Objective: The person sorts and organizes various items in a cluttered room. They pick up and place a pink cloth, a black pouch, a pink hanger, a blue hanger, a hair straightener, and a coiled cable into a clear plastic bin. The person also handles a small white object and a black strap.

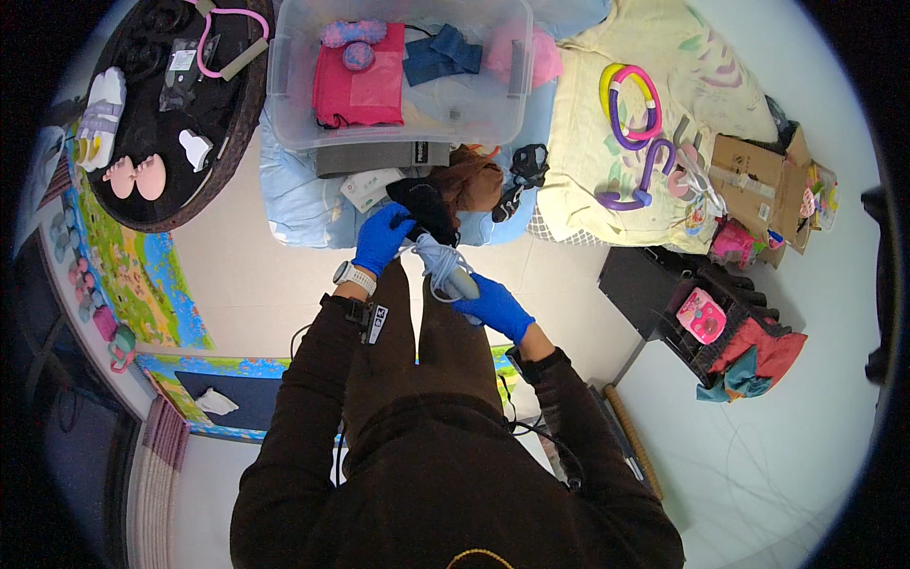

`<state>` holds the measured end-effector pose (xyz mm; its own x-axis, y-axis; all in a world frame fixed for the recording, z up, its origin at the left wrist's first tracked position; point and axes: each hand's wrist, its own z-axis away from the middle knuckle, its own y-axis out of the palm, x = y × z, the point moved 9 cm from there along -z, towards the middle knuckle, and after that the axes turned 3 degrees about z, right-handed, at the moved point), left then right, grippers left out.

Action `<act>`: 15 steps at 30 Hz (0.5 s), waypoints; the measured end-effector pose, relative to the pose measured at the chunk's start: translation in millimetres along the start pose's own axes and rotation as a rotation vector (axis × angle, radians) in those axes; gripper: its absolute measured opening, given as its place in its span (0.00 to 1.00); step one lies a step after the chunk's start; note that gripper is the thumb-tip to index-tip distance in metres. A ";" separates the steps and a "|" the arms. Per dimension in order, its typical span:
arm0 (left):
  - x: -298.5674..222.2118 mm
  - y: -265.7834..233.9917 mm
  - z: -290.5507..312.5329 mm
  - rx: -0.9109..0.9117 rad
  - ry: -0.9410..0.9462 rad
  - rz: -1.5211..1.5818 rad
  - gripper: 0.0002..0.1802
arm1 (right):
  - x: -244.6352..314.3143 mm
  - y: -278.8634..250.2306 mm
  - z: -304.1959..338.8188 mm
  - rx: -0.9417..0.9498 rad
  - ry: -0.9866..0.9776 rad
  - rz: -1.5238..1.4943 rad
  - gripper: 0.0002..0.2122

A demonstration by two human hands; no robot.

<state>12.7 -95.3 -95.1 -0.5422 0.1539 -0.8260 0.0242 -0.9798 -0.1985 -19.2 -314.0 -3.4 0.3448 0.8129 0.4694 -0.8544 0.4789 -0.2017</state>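
My right hand [498, 308], in a blue glove, is closed round the grey handle of a skipping rope [444, 263]. Its pale grey-blue cord is bunched in loops above my thighs. My left hand [381, 239], also gloved in blue, has its fingers closed on a piece of black cloth [424, 207], just left of the rope. Whether that cloth is a pouch I cannot tell. Behind the hands, a brown bundle [477, 182] and a small white box [370, 188] lie at the bed's front edge.
A clear plastic bin [398, 139] stands on the bed, holding a pink bag [355, 100] and a massage roller [354, 34]. At right lie exercise rings [654, 112], a cardboard box [755, 185] and a black crate [725, 346]. A dark round basket [213, 185] stands at left.
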 end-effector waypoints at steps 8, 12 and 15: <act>-24.5 18.8 17.8 -0.030 0.156 -0.184 0.14 | -14.2 -3.1 -16.4 -0.226 0.121 0.133 0.21; -35.8 26.6 18.4 -0.054 0.192 -0.229 0.12 | 3.6 1.6 -13.8 -0.296 0.122 0.381 0.20; -59.0 44.3 25.6 0.013 0.392 -0.386 0.09 | 12.1 1.7 -26.1 -0.286 0.110 0.393 0.18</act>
<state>24.3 -151.0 -41.7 -0.1561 0.5361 -0.8296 -0.1260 -0.8438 -0.5216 -6.3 -294.7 -20.5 0.0705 0.9730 0.2199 -0.7923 0.1885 -0.5802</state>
